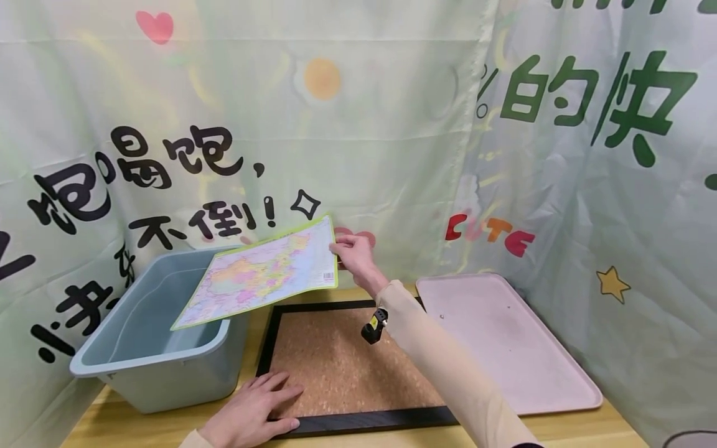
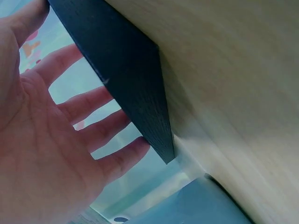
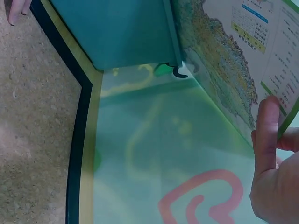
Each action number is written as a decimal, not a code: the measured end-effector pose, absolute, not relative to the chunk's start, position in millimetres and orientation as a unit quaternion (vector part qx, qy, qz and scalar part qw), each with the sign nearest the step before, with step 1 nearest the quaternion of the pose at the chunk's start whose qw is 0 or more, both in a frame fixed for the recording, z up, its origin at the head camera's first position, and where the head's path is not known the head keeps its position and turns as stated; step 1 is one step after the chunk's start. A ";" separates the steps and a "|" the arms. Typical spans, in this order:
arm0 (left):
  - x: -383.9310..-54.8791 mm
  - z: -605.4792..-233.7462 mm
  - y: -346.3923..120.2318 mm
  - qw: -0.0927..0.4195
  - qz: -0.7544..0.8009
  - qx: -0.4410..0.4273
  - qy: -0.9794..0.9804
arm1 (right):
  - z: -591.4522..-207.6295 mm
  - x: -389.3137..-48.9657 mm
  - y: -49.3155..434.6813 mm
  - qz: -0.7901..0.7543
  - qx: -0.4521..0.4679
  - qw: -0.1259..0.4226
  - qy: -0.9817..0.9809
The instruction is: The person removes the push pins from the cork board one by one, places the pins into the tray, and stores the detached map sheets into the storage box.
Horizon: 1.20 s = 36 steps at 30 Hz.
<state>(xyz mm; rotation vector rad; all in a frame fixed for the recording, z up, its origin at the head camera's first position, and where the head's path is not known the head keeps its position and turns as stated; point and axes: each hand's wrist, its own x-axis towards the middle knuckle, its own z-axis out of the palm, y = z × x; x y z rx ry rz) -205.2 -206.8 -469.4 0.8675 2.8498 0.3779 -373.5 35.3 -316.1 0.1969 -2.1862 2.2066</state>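
Observation:
My right hand point(image 1: 358, 256) pinches a sheet printed with a colourful map point(image 1: 260, 267) by its right edge. Tilted in the air, the sheet overlaps the blue-grey plastic bin point(image 1: 173, 376). In the right wrist view another printed map point(image 3: 229, 60) and text show on its other face. My left hand point(image 1: 254, 407) rests with spread fingers at the near left corner of a cork board point(image 1: 347, 367) in a black frame point(image 1: 370, 420). In the left wrist view its fingertips touch the frame's edge point(image 2: 126, 70).
To the right of the cork board lies a pale pink tray point(image 1: 498, 342), close against it. All stand on a wooden table point(image 1: 588, 429). A printed fabric curtain point(image 1: 381, 81) hangs behind and along the sides. A small black device point(image 1: 374, 326) is strapped to my right wrist.

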 end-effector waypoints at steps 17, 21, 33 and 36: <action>-203.6 -464.8 -208.4 0.065 0.123 0.295 0.945 | -311.3 -368.4 -1.2 0.732 0.102 -0.036 -0.673; -203.5 -462.7 -210.1 0.063 0.124 0.289 0.947 | -310.1 -367.3 -8.8 0.741 0.116 -0.048 -0.660; -205.8 -464.2 -207.6 0.076 0.125 0.275 0.950 | -313.5 -363.7 -23.1 0.745 0.126 -0.058 -0.653; -206.0 -463.1 -206.9 0.070 0.124 0.278 0.950 | -314.1 -363.9 -26.9 0.746 0.138 -0.060 -0.649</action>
